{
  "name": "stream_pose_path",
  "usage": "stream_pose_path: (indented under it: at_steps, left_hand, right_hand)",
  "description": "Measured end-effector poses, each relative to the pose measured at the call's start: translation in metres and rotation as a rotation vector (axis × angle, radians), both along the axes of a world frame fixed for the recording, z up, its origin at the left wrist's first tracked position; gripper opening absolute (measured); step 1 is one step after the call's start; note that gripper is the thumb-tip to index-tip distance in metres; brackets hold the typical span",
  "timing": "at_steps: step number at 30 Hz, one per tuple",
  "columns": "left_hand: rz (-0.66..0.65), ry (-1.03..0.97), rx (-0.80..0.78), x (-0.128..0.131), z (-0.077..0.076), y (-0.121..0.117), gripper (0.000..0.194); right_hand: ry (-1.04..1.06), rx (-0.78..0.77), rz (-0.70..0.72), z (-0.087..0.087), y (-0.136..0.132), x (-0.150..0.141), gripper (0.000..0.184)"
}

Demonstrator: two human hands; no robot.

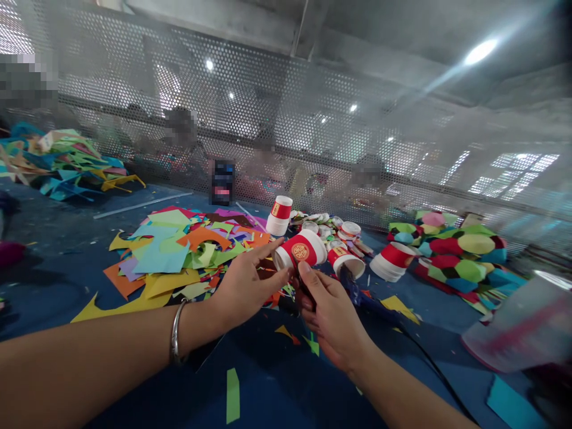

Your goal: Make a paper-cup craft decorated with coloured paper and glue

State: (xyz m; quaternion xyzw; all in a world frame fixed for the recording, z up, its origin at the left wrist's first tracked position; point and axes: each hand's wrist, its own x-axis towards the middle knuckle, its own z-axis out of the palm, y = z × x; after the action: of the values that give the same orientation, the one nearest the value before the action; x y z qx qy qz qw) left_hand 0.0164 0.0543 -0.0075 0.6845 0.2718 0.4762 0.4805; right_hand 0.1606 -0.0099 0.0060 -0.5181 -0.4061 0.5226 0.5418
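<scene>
A white paper cup [306,249] with a red band and a round gold emblem lies tilted on its side between my hands. My left hand [245,283] grips its left end with the thumb below and fingers above. My right hand [328,313] is closed around a dark, slim object [304,293], mostly hidden by the fingers. Its thumb is close against the cup's underside. Just beyond, another red-and-white cup [346,262] lies with its mouth towards me. A dark blue tool [364,300], apparently a glue gun, rests beside it, trailing a black cord [431,354].
Cut coloured paper [165,253] is heaped on the left of the blue table [277,399]. Stacked cups [279,215] stand behind, and more cups [393,261] lean at right. Patchwork paper pieces [460,250] and a translucent container [518,325] are farther right. A perforated metal screen [250,107] lies behind.
</scene>
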Motion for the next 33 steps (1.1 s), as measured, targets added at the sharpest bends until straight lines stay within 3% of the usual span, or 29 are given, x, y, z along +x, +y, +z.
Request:
stream_pose_path:
  at_steps: [12,16,19,23,33]
  left_hand:
    - [-0.030,-0.069,-0.028,-0.0017,0.0030,-0.0024,0.064]
    - [-0.052,-0.189,-0.205,0.0024,0.0058,-0.0043,0.052]
    - [-0.102,-0.236,-0.295,0.0053,0.0045,-0.0034,0.033]
    - [-0.067,-0.163,-0.174,0.0025,0.0030,-0.0010,0.027]
    - [-0.031,0.018,0.059,-0.0018,0.0023,-0.0019,0.055]
  right_hand:
    - [-0.023,0.065,0.007,0.0015,-0.0005,0.0013,0.044]
    - [-0.035,0.067,0.000,0.0025,0.0003,0.0004,0.046]
    - [-0.052,0.050,0.007,0.0013,0.0018,0.0002,0.045]
    - [-0.063,0.066,0.008,-0.0029,0.0033,0.0016,0.045]
    - [-0.080,0.111,-0.017,-0.0061,0.0016,0.0013,0.046]
